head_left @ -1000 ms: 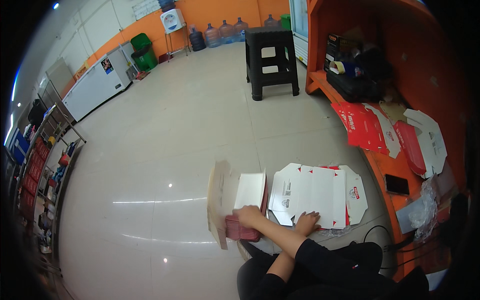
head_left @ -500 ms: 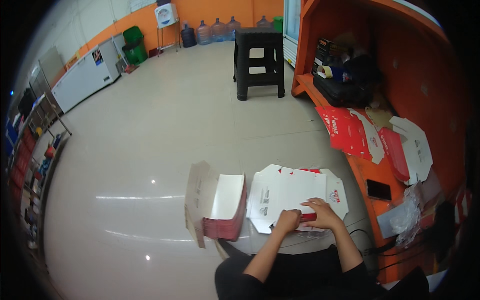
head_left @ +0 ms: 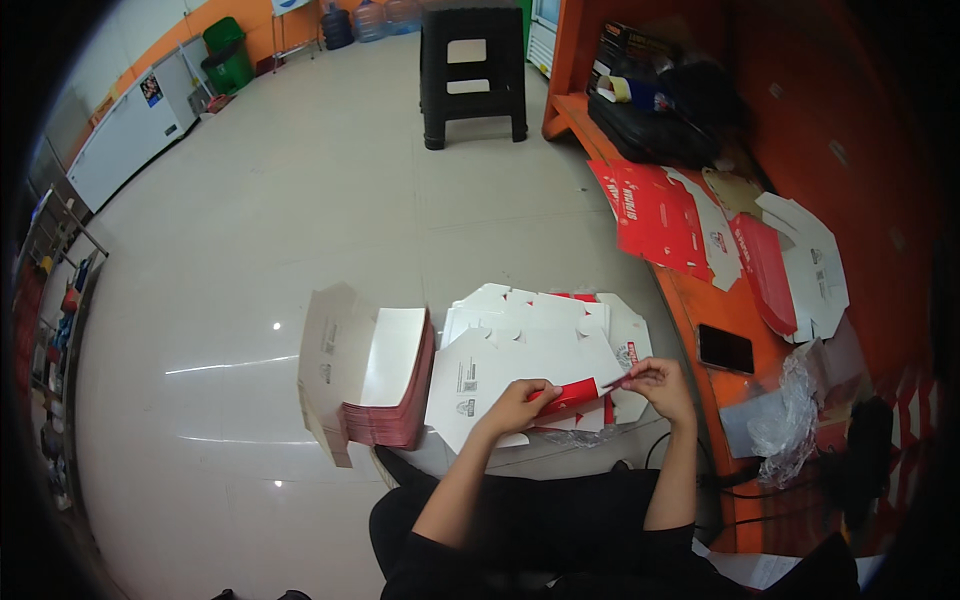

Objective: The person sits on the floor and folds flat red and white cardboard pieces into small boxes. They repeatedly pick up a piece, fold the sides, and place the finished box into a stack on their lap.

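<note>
**Cardboard sheet: two-hand hold**

The white cardboard sheet (head_left: 510, 365) lies ahead of both hands, over the pile (head_left: 565, 312). Its red flap (head_left: 572, 398) slants up rightward between them: left hand (head_left: 520, 407) gripping one end, right hand (head_left: 662, 390) pinching (fingertips together) the other.

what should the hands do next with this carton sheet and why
Probably fold the small end tab inward: the right hand pinches it, the left hand holds the red flap turned up, and the rest of the white carton sheet looks mostly flat.
</note>
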Motion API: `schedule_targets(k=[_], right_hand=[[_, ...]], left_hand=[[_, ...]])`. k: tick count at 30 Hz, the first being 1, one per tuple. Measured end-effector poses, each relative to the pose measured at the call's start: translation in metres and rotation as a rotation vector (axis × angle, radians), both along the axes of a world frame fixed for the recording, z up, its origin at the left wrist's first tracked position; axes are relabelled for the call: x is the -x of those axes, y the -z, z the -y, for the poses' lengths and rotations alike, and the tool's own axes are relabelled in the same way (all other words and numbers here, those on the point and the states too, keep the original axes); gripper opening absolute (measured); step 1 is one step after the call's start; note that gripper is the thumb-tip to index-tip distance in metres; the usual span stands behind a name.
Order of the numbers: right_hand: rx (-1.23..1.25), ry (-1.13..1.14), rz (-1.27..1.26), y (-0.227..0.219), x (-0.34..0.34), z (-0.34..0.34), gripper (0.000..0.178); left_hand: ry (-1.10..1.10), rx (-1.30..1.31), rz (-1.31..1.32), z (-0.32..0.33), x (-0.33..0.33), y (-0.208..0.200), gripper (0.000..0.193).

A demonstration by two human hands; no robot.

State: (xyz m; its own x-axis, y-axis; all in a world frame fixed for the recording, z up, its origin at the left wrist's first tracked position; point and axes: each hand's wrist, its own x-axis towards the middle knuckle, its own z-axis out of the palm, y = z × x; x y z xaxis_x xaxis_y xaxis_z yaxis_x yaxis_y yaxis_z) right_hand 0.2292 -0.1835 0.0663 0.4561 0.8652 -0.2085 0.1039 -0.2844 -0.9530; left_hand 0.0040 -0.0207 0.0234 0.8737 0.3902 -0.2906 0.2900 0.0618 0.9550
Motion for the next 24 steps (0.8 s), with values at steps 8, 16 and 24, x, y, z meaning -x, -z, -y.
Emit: schedule_targets(k=[8, 16, 24], right_hand=[[-0.286, 0.104, 0.341, -0.013, 0.026, -0.023, 0.016], [-0.479, 0.037, 0.588, -0.046, 0.053, -0.029, 0.016], [-0.410, -0.120, 0.818, -0.060, 0.081, -0.033, 0.015]], left_hand=[[0.043, 0.198, 0.004, 0.000, 0.002, 0.003, 0.048], [0.094, 0.310, 0.086, -0.007, 0.006, -0.004, 0.042], [0.207, 0.207, 0.122, 0.000, 0.008, -0.018, 0.028]])
